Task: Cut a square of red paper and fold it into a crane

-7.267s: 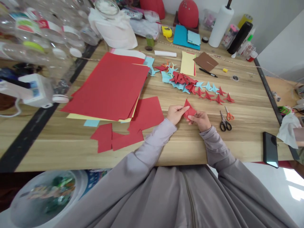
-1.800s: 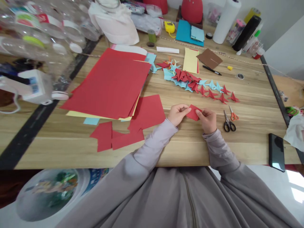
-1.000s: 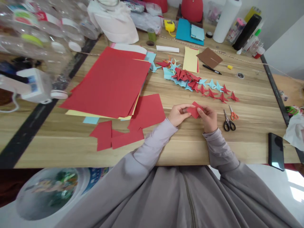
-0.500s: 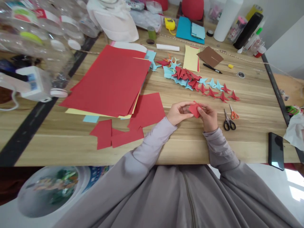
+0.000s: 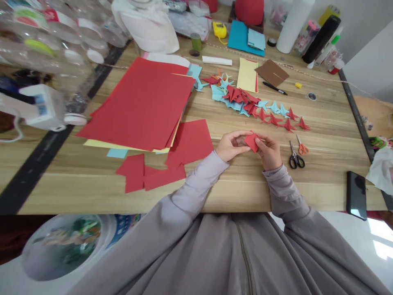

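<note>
Between my two hands is a small folded piece of red paper (image 5: 251, 141), held just above the wooden table (image 5: 245, 192). My left hand (image 5: 231, 144) grips its left side, fingers behind and thumb in front. On the other side my right hand (image 5: 269, 150) pinches it, the thumb lying across its front. Beyond the hands lie several folded red paper cranes (image 5: 273, 119) and light blue paper cranes (image 5: 274, 107), some in a heap. Black-handled scissors (image 5: 296, 158) and small orange-handled scissors (image 5: 302, 146) rest right of my right hand.
Left stands a stack of red sheets (image 5: 144, 106), with cut red pieces (image 5: 166, 178) nearer me. A phone (image 5: 356, 194) lies at the right front edge. Yellow paper (image 5: 246, 76), brown paper (image 5: 272, 74) and a pen (image 5: 274, 88) lie farther back. Plastic bottles (image 5: 64, 32) crowd the left.
Almost nothing differs. Both hands keep hold of the folded red paper in nearly the same place, and the things on the table have not moved.
</note>
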`<act>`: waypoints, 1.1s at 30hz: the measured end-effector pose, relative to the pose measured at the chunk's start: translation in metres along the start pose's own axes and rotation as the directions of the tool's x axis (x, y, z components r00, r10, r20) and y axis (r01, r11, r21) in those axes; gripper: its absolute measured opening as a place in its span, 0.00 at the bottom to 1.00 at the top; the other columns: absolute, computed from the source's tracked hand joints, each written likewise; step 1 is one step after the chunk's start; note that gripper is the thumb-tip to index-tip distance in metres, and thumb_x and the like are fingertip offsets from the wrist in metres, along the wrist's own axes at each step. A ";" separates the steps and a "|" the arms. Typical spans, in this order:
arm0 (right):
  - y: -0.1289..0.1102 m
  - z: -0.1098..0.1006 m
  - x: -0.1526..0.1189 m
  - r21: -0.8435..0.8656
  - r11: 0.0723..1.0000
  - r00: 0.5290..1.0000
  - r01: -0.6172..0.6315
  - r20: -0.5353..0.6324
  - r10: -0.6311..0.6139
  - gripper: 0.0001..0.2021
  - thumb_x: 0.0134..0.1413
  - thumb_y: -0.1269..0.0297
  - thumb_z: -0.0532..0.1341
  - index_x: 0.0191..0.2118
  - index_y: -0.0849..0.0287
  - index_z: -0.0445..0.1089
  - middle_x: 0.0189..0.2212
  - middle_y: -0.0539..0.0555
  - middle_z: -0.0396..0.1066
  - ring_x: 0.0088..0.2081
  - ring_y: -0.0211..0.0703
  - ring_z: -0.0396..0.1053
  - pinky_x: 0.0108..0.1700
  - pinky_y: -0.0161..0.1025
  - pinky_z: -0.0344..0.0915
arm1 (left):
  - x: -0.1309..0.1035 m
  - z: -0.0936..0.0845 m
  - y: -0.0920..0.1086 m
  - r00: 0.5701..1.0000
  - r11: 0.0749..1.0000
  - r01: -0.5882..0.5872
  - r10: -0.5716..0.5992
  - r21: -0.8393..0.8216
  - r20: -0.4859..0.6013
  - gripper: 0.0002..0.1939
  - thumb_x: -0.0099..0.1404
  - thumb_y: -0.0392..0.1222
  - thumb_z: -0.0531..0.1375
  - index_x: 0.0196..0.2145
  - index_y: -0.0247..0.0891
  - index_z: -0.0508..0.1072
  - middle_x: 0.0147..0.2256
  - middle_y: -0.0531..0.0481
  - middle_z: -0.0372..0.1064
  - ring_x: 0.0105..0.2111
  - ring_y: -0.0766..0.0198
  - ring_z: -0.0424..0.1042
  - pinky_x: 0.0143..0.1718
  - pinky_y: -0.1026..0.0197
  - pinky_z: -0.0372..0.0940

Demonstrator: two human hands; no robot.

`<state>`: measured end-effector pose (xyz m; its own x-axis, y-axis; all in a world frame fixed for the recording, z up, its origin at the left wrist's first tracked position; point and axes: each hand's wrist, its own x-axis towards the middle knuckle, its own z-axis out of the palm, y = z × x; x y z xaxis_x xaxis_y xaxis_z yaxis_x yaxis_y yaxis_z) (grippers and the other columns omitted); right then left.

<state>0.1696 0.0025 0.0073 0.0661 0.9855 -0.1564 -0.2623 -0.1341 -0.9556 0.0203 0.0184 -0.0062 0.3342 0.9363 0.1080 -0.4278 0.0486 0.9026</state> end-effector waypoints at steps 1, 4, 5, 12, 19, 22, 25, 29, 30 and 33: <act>0.000 0.000 0.000 -0.008 1.000 1.000 0.010 0.001 -0.010 0.18 0.34 0.55 0.70 0.35 0.58 0.72 0.24 0.49 0.75 0.23 0.36 0.69 0.25 0.34 0.66 | 0.000 0.000 0.000 1.000 1.000 -0.004 0.004 0.003 -0.001 0.26 0.41 0.34 0.69 0.42 0.36 0.74 0.43 0.43 0.73 0.39 0.58 0.73 0.43 0.54 0.67; 0.000 0.001 -0.001 -0.027 0.998 0.999 0.048 0.009 -0.047 0.18 0.36 0.56 0.70 0.35 0.57 0.71 0.23 0.48 0.75 0.21 0.36 0.69 0.25 0.35 0.67 | 0.001 0.000 -0.001 0.999 0.999 -0.028 0.028 0.027 -0.030 0.24 0.42 0.32 0.67 0.41 0.36 0.74 0.44 0.44 0.72 0.42 0.57 0.73 0.43 0.57 0.67; 0.000 0.001 -0.001 -0.031 0.998 0.998 0.061 0.017 -0.060 0.18 0.36 0.56 0.69 0.36 0.57 0.71 0.23 0.48 0.74 0.21 0.36 0.68 0.25 0.35 0.68 | 0.001 0.000 -0.001 0.998 0.999 -0.033 0.035 0.043 -0.044 0.23 0.42 0.32 0.66 0.40 0.36 0.75 0.44 0.44 0.73 0.41 0.58 0.73 0.43 0.58 0.67; 0.002 0.000 -0.001 -0.087 0.990 0.992 0.108 0.070 -0.102 0.16 0.41 0.53 0.67 0.36 0.56 0.71 0.21 0.46 0.73 0.20 0.35 0.68 0.25 0.35 0.67 | 0.002 0.002 -0.001 0.990 0.980 -0.078 0.098 0.182 -0.104 0.16 0.46 0.34 0.64 0.36 0.36 0.76 0.39 0.46 0.75 0.41 0.58 0.73 0.45 0.56 0.66; 0.002 0.000 -0.001 -0.110 0.982 0.983 0.152 0.117 -0.139 0.16 0.47 0.52 0.63 0.38 0.57 0.72 0.25 0.49 0.74 0.21 0.35 0.68 0.26 0.36 0.67 | 0.002 0.002 0.000 0.976 0.970 -0.065 0.111 0.236 -0.186 0.13 0.48 0.41 0.66 0.34 0.36 0.77 0.40 0.44 0.75 0.43 0.57 0.72 0.47 0.53 0.65; 0.001 0.000 -0.002 -0.115 0.980 0.977 0.165 0.154 -0.147 0.15 0.46 0.54 0.64 0.39 0.56 0.72 0.25 0.49 0.74 0.23 0.36 0.69 0.28 0.37 0.68 | 0.002 0.002 -0.001 0.967 0.960 -0.072 0.133 0.269 -0.217 0.11 0.49 0.39 0.66 0.33 0.36 0.77 0.39 0.44 0.76 0.43 0.57 0.73 0.48 0.53 0.65; -0.001 0.002 -0.005 -0.136 0.975 0.969 0.175 0.200 -0.146 0.17 0.42 0.56 0.67 0.40 0.56 0.70 0.30 0.50 0.75 0.28 0.38 0.71 0.34 0.39 0.70 | 0.002 0.002 -0.002 0.958 0.945 -0.087 0.166 0.314 -0.234 0.10 0.48 0.37 0.66 0.32 0.37 0.78 0.37 0.45 0.76 0.41 0.57 0.74 0.46 0.54 0.66; -0.002 0.003 -0.007 -0.104 0.971 0.951 0.216 0.247 -0.185 0.21 0.41 0.58 0.68 0.43 0.54 0.67 0.38 0.53 0.75 0.36 0.43 0.72 0.40 0.42 0.70 | 0.002 0.001 -0.003 0.954 0.940 -0.065 0.157 0.334 -0.255 0.10 0.48 0.37 0.65 0.31 0.37 0.78 0.37 0.45 0.76 0.39 0.58 0.74 0.44 0.55 0.68; -0.001 0.002 -0.007 -0.096 0.970 0.948 0.223 0.252 -0.193 0.21 0.40 0.58 0.68 0.43 0.53 0.67 0.39 0.53 0.74 0.37 0.43 0.72 0.40 0.42 0.70 | 0.002 0.001 -0.003 0.954 0.942 -0.057 0.149 0.330 -0.261 0.09 0.48 0.38 0.65 0.31 0.37 0.78 0.36 0.45 0.76 0.38 0.58 0.74 0.43 0.55 0.68; 0.001 0.001 -0.006 -0.110 0.961 0.945 0.255 0.240 -0.223 0.18 0.40 0.59 0.68 0.40 0.54 0.67 0.35 0.52 0.73 0.35 0.41 0.71 0.37 0.40 0.69 | 0.001 0.001 -0.004 0.954 0.939 -0.063 0.157 0.339 -0.257 0.08 0.48 0.37 0.65 0.30 0.37 0.78 0.35 0.45 0.76 0.38 0.58 0.74 0.44 0.55 0.68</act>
<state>0.1677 -0.0030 0.0075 -0.1103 0.9860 0.1250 -0.1289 0.1105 -0.9855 0.0235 0.0191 -0.0087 0.0359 0.9899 0.1374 -0.1378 -0.1312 0.9817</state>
